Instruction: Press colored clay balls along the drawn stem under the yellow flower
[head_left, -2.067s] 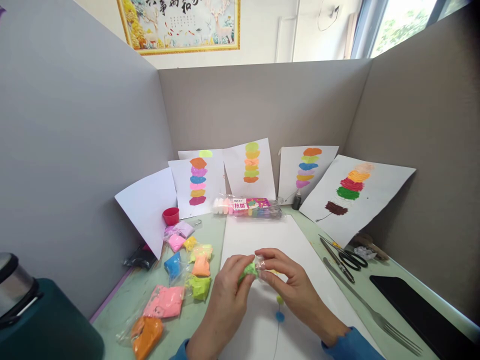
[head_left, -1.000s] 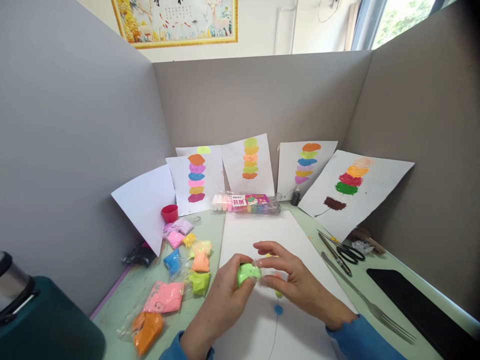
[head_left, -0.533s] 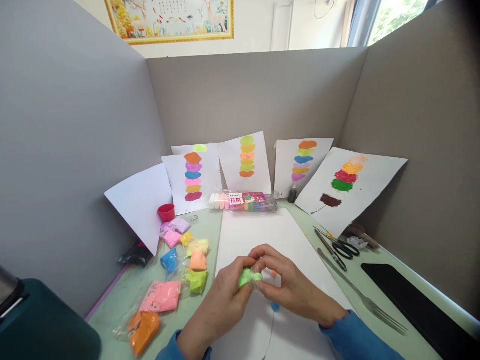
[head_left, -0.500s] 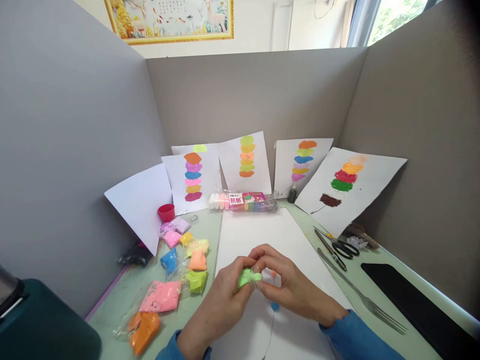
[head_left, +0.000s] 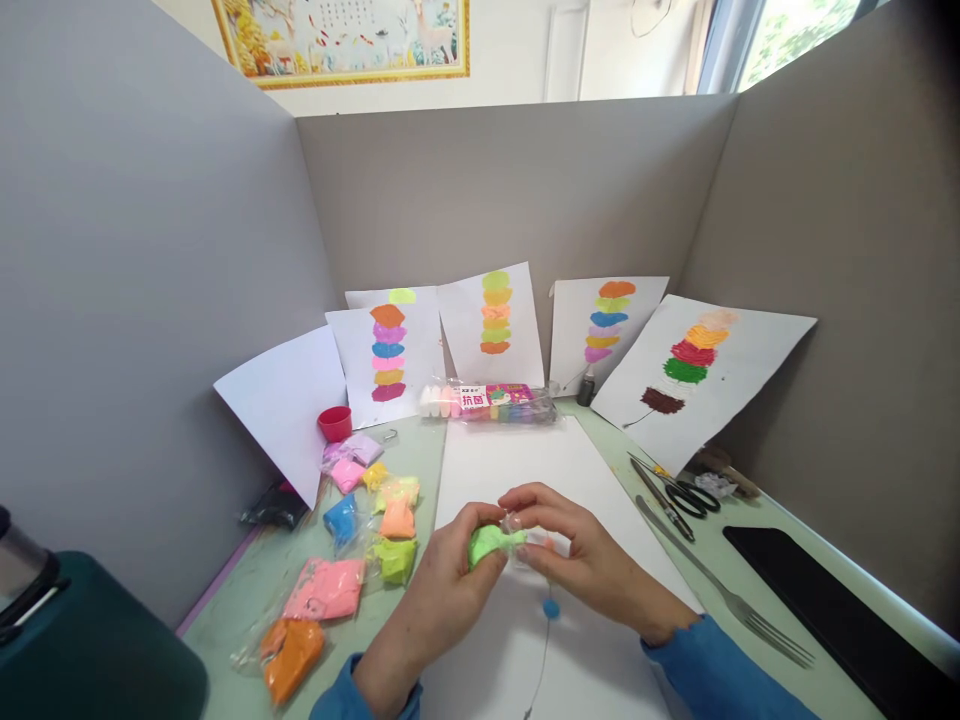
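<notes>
Light green modelling clay (head_left: 486,543) is between my two hands above the white paper (head_left: 517,465). My left hand (head_left: 450,590) closes round its thicker part, thumb below and fingers above. The fingertips of my right hand (head_left: 592,565) pinch its narrower right end, where a bit of clear plastic wrap (head_left: 511,522) shows. Below them on the paper lies a thin line or stick (head_left: 541,665) with a small blue clay ball (head_left: 551,609) on it. A pale orange spot farther up is partly hidden by my right hand.
Bagged clay in several colours, such as orange (head_left: 291,660) and pink (head_left: 324,590), lies left. Scissors (head_left: 690,497), a fork (head_left: 757,620) and a black slab (head_left: 817,610) lie right. A packet (head_left: 491,402) and painted sheets (head_left: 386,370) stand behind. A dark green container (head_left: 97,640) is front left.
The light green clay has shifted slightly left with my left hand and looks more drawn out toward my right fingers. More clear wrap shows, and the blue ball is less covered.
</notes>
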